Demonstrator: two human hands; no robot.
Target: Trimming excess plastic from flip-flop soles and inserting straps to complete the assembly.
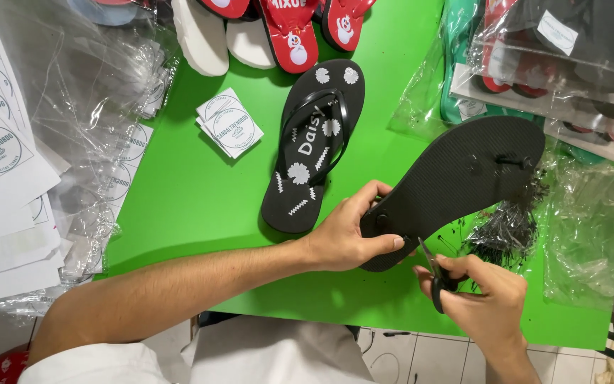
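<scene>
**Trimming strap plugs on upturned black sandal**

While gripped at the heel, sole up, over green table (200, 206). Largest first: table surface under everything, bare green patch just left of the gripping hand. Clear plastic bags (591, 227) heaped well right of the grip, more wrapped sandals behind them. Black sandal sole (456, 178) raised and tilted, heel end in the grip, toe end pointing up and away to the right; toe plug showing near the far end. Finished black flip-flop (314, 146) with white flower prints lying flat just beyond the grip, strap side up. Stack of round-label cards (230, 123) further off, up and left of the grip. Pile of black offcuts (506, 231) directly under the raised sole, right of the grip. Left hand (349, 231) clenched on the sole heel, thumb pressed over the edge beside a side plug. Right hand (488, 302) closed around small black scissors (435, 274), blades up, tips just below the heel edge, touching or nearly so, hard to tell.

Step judged: snipping excess plug stubs at heel end. Next calls for steady sole, blades flush to the rubber, thumb kept out of the cut line.
</scene>
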